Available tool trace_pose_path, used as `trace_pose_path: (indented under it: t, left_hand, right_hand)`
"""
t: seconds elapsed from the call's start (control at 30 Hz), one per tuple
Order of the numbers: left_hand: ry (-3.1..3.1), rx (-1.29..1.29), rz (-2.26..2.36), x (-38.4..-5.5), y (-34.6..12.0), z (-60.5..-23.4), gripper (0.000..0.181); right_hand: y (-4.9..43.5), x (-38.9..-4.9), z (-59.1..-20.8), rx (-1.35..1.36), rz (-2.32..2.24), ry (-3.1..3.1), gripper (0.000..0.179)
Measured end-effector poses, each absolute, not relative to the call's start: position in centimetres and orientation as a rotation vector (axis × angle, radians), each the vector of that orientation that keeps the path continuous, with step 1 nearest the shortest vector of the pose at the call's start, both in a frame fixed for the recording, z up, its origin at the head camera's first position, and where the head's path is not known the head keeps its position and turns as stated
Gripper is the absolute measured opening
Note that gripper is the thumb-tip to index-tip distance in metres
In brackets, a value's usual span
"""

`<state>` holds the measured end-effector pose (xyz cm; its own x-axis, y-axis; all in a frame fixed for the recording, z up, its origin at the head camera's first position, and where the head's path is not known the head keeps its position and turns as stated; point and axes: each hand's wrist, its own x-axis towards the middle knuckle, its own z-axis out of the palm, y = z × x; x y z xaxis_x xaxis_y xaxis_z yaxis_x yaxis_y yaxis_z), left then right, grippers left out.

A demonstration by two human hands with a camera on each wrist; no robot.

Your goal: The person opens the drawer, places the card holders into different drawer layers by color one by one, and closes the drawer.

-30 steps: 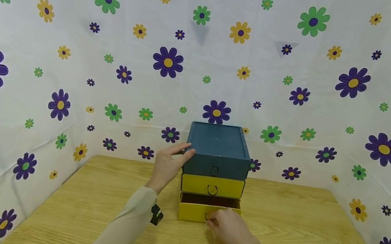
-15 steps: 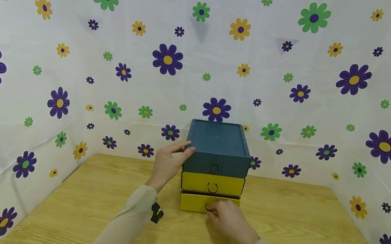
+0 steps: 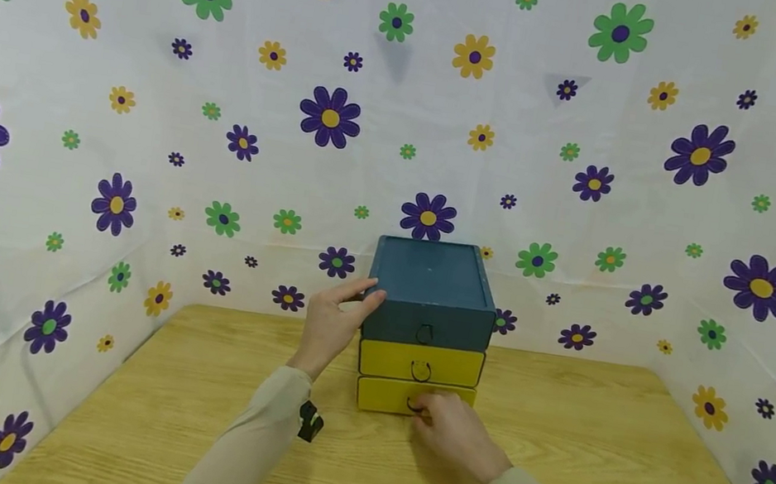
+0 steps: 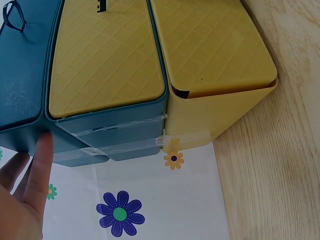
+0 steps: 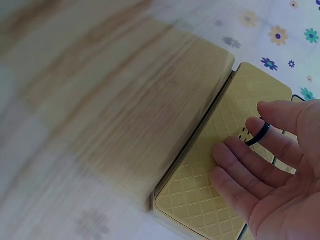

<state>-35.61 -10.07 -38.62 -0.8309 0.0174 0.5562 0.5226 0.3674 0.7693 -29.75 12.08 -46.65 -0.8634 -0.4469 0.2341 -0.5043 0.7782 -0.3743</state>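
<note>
A small drawer unit (image 3: 428,273) stands at the back middle of the table, its top level blue and the two levels below faced in yellow. My left hand (image 3: 328,332) steadies the unit's upper left side with thumb and fingers fairly straight. Down at the bottom yellow drawer (image 3: 380,396), my right hand (image 3: 456,432) holds the black loop handle (image 5: 260,136), index finger hooked through it and thumb close by. That drawer looks almost flush with the middle yellow drawer (image 3: 381,357); a narrow dark gap shows at its corner in the left wrist view.
The wood-grain table (image 3: 219,417) stretches out on both sides of the unit. A white cloth with flowers (image 3: 331,116) hangs behind it and along both sides. Clear tape (image 4: 125,145) runs across the unit's side.
The bottom drawer has slid inward from partly open to nearly closed, my right hand moving in with its handle. My left hand has stayed at the blue top.
</note>
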Motion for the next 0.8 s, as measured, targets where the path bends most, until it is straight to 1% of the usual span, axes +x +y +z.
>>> trace_pose_path:
  t: [0.47, 0.8]
  left_hand:
    - [-2.161, -0.468, -1.467, -35.52, -10.02, -38.62, 0.048]
    - [-2.144, -0.464, -1.497, -35.6, -9.94, -38.7, 0.048]
  right_hand:
    - [12.19, -30.18, -46.98, 0.787, 0.711, -2.845, 0.022]
    - [12.23, -30.25, -46.51, 0.81, 0.802, -2.87, 0.026]
